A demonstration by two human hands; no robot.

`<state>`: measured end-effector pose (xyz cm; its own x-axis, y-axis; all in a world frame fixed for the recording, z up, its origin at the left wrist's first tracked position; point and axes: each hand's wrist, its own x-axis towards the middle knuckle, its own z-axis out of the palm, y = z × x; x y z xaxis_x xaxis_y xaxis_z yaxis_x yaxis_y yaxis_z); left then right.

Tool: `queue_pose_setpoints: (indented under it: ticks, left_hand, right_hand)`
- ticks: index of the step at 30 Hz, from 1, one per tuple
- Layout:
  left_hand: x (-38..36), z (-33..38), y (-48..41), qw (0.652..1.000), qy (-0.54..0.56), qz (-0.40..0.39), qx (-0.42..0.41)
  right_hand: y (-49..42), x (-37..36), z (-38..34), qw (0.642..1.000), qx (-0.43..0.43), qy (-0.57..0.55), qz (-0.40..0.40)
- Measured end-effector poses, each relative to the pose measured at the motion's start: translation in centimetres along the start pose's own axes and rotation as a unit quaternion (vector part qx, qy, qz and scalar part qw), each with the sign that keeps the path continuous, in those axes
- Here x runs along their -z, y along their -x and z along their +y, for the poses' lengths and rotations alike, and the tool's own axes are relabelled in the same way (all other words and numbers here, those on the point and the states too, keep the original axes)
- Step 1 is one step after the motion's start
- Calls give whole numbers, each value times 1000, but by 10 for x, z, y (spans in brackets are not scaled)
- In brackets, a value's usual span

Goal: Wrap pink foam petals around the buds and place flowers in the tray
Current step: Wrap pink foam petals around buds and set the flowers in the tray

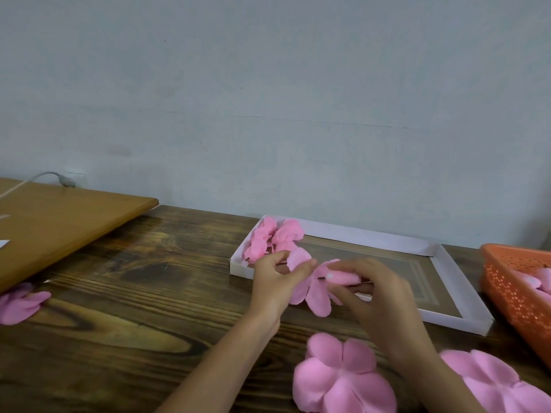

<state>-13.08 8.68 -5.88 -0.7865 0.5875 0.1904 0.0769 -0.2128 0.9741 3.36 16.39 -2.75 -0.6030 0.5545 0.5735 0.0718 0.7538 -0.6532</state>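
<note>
My left hand [275,281] pinches one lobe of a pink foam petal piece [316,296] just in front of the white tray's [372,234] near-left corner. My right hand [375,293] holds a rolled pink bud [343,277] with a short dark stem against the middle of that petal piece. Finished pink flowers [275,236] lie in the tray's far-left corner. Two flat petal pieces lie on the table near me, one [340,380] under my right forearm and another [492,383] to its right.
An orange perforated basket [507,290] with pink pieces stands at the right edge. More pink petals [21,305] lie at the far left. A light wooden board [59,222] rests on the dark wooden table [134,293], which meets the wall behind.
</note>
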Motion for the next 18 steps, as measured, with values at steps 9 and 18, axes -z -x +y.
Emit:
queue_pose_setpoints:
  ticks: [9, 18]
  left_hand:
    - [-2, 0, 4, 999, 0, -24, -40]
    - [-3, 2, 5, 998, 8, -44, -45]
  right_hand:
    - [1, -5, 10, 1000, 5, 21, 11]
    - [1, -3, 12, 998, 25, 50, 5]
